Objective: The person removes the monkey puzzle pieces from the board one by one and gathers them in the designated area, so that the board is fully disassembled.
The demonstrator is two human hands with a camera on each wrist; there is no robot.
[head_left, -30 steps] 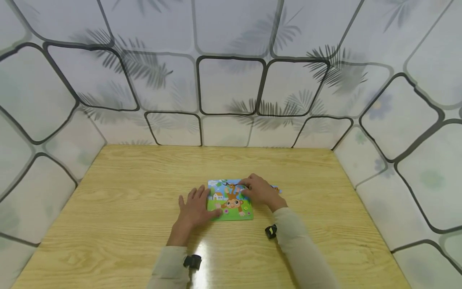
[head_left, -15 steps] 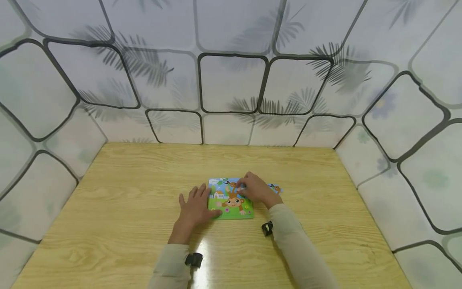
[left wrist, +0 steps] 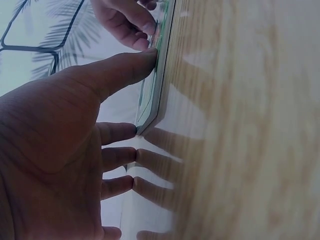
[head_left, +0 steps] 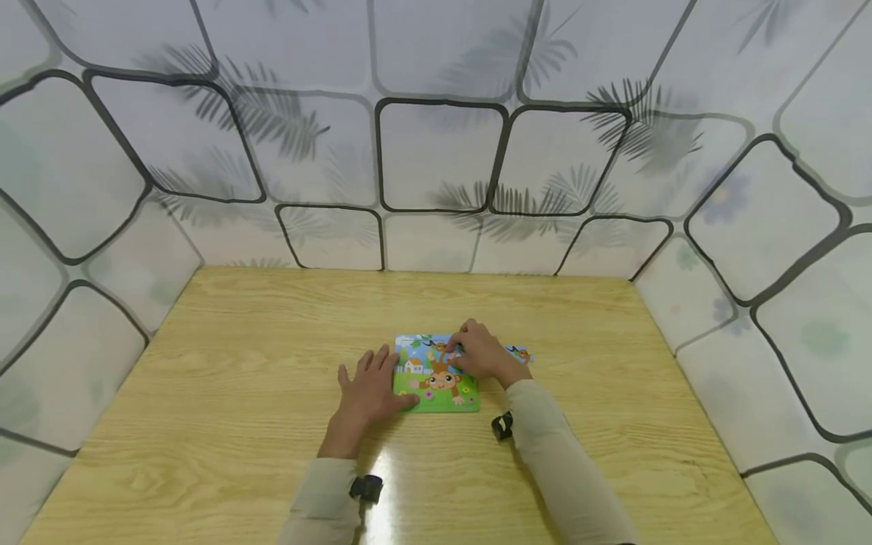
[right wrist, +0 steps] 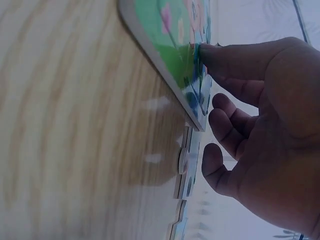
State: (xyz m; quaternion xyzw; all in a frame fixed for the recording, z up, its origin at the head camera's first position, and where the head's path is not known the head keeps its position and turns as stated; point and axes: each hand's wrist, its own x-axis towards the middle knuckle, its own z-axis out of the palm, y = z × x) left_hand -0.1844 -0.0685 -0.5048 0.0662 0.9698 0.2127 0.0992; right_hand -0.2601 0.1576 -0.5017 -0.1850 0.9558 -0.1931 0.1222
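A jigsaw puzzle board (head_left: pixel 443 390) with a monkey picture lies flat on the table. My left hand (head_left: pixel 368 393) is spread at its left side, the thumb resting on the lower-left corner and the fingertips along the left edge. Over the board's upper right, my right hand (head_left: pixel 482 354) has thumb and index finger together on a puzzle piece (right wrist: pixel 196 60) at the picture's surface. The other fingers curl above the board in the right wrist view. My right hand hides part of the board's right side, so the piece's outline is unclear.
Loose puzzle pieces (head_left: pixel 521 354) lie right of the board, partly behind the right wrist; their edges (right wrist: pixel 184 160) show in the right wrist view. The wooden table (head_left: pixel 225 393) meets patterned walls (head_left: pixel 436 159) at the back and sides.
My right hand has shifted slightly left over the board, its thumb and index finger now nearer the monkey's tail. The left hand keeps its place on the board's left edge.
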